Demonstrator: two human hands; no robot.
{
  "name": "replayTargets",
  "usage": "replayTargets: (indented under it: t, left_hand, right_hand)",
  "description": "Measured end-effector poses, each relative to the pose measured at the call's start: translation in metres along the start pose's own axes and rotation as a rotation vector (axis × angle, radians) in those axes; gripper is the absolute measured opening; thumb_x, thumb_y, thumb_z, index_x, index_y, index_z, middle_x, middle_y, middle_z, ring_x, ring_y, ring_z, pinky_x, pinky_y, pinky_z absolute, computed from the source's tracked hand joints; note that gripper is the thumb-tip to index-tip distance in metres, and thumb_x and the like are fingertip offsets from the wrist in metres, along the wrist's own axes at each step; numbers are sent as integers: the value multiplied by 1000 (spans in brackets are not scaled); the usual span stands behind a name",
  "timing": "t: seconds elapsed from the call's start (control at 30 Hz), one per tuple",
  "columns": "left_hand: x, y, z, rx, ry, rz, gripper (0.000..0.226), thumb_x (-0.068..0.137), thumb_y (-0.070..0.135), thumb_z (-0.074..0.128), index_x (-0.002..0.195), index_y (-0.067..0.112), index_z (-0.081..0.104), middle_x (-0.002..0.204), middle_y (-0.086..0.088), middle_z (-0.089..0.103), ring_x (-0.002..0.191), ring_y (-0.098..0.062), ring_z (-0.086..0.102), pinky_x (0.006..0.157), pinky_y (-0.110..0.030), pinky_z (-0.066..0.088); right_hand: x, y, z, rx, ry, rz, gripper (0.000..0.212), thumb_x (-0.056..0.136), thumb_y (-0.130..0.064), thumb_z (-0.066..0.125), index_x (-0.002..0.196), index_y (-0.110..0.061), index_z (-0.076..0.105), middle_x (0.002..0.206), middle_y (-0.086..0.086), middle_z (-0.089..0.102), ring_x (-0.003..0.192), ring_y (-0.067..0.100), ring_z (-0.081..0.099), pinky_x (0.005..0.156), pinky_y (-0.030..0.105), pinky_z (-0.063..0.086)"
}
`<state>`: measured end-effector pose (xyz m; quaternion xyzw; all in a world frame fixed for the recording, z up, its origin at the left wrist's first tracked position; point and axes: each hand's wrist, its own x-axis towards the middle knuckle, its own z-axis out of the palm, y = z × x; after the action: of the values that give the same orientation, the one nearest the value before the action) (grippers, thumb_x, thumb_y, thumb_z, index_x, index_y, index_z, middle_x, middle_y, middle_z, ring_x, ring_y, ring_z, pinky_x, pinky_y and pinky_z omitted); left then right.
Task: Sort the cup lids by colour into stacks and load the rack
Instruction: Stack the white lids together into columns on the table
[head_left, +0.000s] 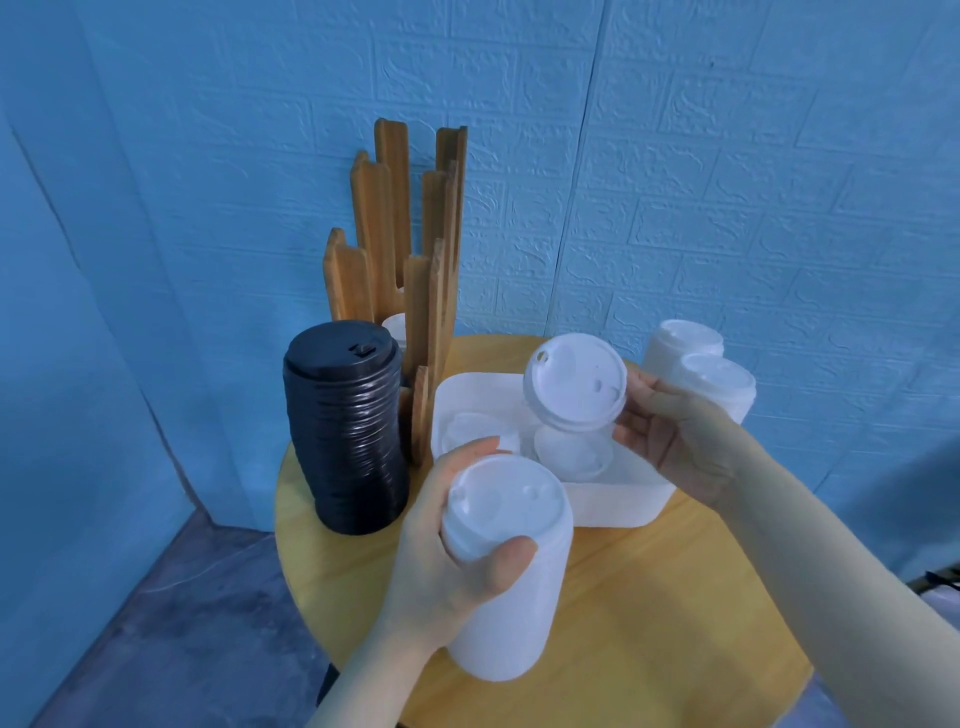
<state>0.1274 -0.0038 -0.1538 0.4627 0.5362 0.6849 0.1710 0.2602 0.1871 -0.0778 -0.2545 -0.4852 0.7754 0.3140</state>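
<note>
A: Report the left hand (441, 540).

B: It is curled round a tall stack of white lids (506, 571), thumb at the near side and fingers round the far side. The stack is tilted, its base low over the round wooden surface (649, 597); whether the base touches cannot be told.

A: And the right hand (675, 441)?

B: It pinches a short stack of white lids (574, 384) at the rim, held tilted above the white tray (613, 506). Loose white lids (571, 452) lie in the tray.

A: Position of the sorted stacks?

B: A black lid stack (345, 431) stands on the surface at the left, leaning slightly, just beside the wooden rack (410, 249). Two further white stacks (698, 369) are behind the right hand, at the far right edge.

A: Rack contents?

B: One white lid top (395, 325) shows low between the slats, behind the black stack. The rack stands at the far edge against the blue wall (727, 156).
</note>
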Motion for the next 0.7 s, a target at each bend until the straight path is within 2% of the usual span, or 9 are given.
replayTargets:
  t: [0.07,0.17,0.3,0.37,0.43,0.5,0.57,0.63,0.7]
  left_hand:
    - [0,0,-2,13,-21,-10,97,61,77,74,136,21,49,124,16,64,117,-7,61,93,-16,48]
    - [1,1,-4,28,-41,-22,107,58,81,73,145,29,39,132,17,60,125,-6,56,99,-19,46]
    - [2,10,-4,6,-73,-1,113,62,78,72,151,26,26,134,40,50,127,11,47,98,-6,38]
    - [1,11,-4,6,-86,11,109,64,77,71,151,28,27,137,43,45,130,15,42,98,-3,35]
    - [1,10,-5,20,-82,10,100,62,79,71,147,39,36,140,38,46,132,9,44,99,-6,37]
    - [1,8,-5,56,-83,2,90,60,81,70,140,51,43,139,32,50,132,3,47,99,-12,42]
    - [1,6,-6,73,-85,-11,83,59,83,70,134,58,44,138,28,51,130,-1,49,99,-17,46]
    - [1,5,-7,71,-84,-7,81,59,83,70,132,59,45,137,28,52,130,-2,50,99,-19,46]
    - [1,4,-7,60,-89,-8,81,59,81,71,132,57,47,139,26,51,131,-4,49,102,-22,46]
  right_hand:
    - [-12,1,6,94,-61,69,33,80,-9,56,113,-9,60,79,-1,70,61,8,66,53,20,56]
    - [-28,4,12,183,-89,103,39,77,-3,57,116,-10,58,82,2,69,59,9,66,52,22,57]
    - [-42,13,14,68,-236,182,68,56,-10,90,120,-6,66,91,9,69,63,15,65,53,25,56]
    - [-47,17,18,-83,-216,174,49,73,-11,76,121,-5,64,90,10,66,63,17,59,50,25,51]
    - [-52,19,26,-227,-167,137,33,88,-7,57,120,-7,64,84,11,63,62,18,56,49,25,46]
    - [-57,19,31,-422,-122,78,26,96,-8,51,114,-14,69,86,9,65,64,17,57,53,27,45]
    - [-63,17,37,-679,-55,16,27,100,-20,46,108,-24,72,101,-2,70,72,12,61,60,26,47]
    - [-69,16,44,-848,-17,-56,28,98,-42,46,108,-31,70,111,-12,65,82,4,62,70,23,46]
    - [-73,17,54,-921,-28,-122,46,78,-64,54,113,-36,64,112,-17,59,91,-6,56,77,18,42]
